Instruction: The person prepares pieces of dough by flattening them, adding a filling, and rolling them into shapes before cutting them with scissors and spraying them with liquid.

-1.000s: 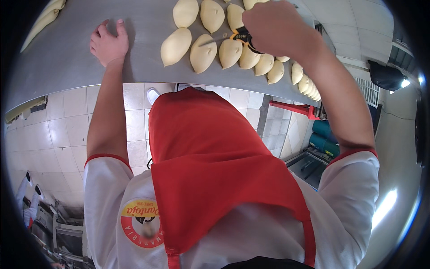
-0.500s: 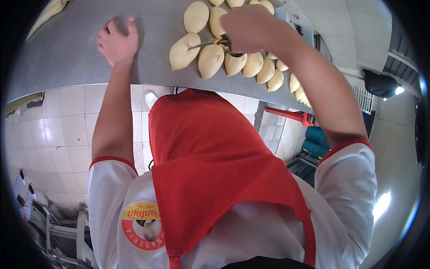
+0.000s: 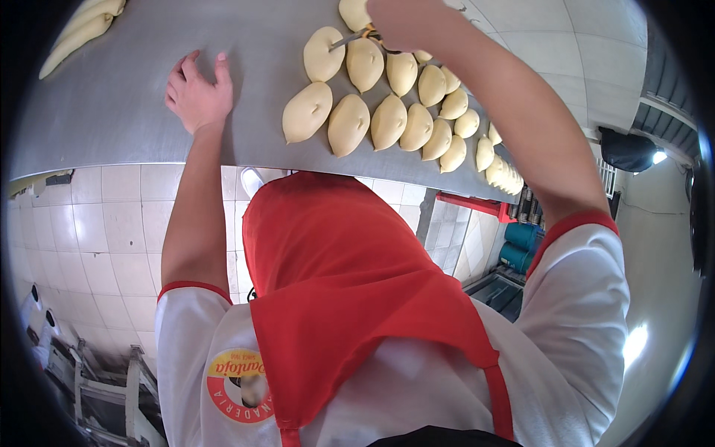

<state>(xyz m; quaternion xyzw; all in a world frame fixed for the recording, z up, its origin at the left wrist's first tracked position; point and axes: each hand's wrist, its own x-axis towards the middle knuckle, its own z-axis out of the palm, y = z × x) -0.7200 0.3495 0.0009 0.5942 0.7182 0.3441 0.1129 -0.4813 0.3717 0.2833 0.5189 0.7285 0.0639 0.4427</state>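
Note:
My right hand [image 3: 412, 24] is closed around a pair of scissors [image 3: 349, 39] with yellow-and-black handles. The tips of its metal blades touch the top of an oval dough piece [image 3: 322, 61] in the second row. Nearer the table edge, another dough piece [image 3: 307, 113] begins a row of similar ovals, and several carry a small nick on top. My left hand [image 3: 199, 95] rests on the steel table [image 3: 134, 123] left of the dough, fingers spread and holding nothing.
Long dough strips [image 3: 80, 41] lie at the table's far left. Smaller dough pieces [image 3: 504, 173] crowd its right end. Below the near edge are a tiled floor [image 3: 104, 223] and a red metal bar [image 3: 477, 206]. My red apron [image 3: 342, 246] hangs close to the edge.
My right hand and the scissors have moved from the dough piece at the near row's left end to the one behind it. The whole table sits lower in view; my left hand stays spread on it.

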